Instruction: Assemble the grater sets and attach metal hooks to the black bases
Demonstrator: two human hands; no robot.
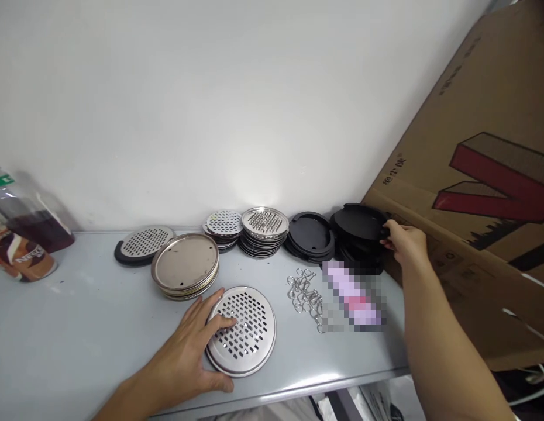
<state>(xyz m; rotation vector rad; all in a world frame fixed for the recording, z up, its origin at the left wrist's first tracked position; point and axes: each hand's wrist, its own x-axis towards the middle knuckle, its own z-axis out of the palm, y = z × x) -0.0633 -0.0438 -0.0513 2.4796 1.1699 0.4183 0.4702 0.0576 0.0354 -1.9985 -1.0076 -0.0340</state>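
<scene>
My left hand [190, 342] lies around the left rim of a round metal grater plate [248, 330] with slotted holes. Its index finger rests on the plate's face and the thumb is by the near edge. At the right, my right hand [402, 238] pinches the edge of a black round plastic tray [358, 221], tilted on top of a stack of similar black trays. Beside it sits another stack of black trays [310, 235]. Small wire hooks or rings [305, 295] lie in a loose pile between my hands.
Along the wall stand a stack of plain metal discs [185, 263], grater plates [264, 223], smaller perforated plates [224, 223] and a black-edged one [147, 244]. Bottles [35, 219] stand far left. A cardboard box [474, 234] leans over the right side. A pixelated lilac item [348, 286] lies near the hooks.
</scene>
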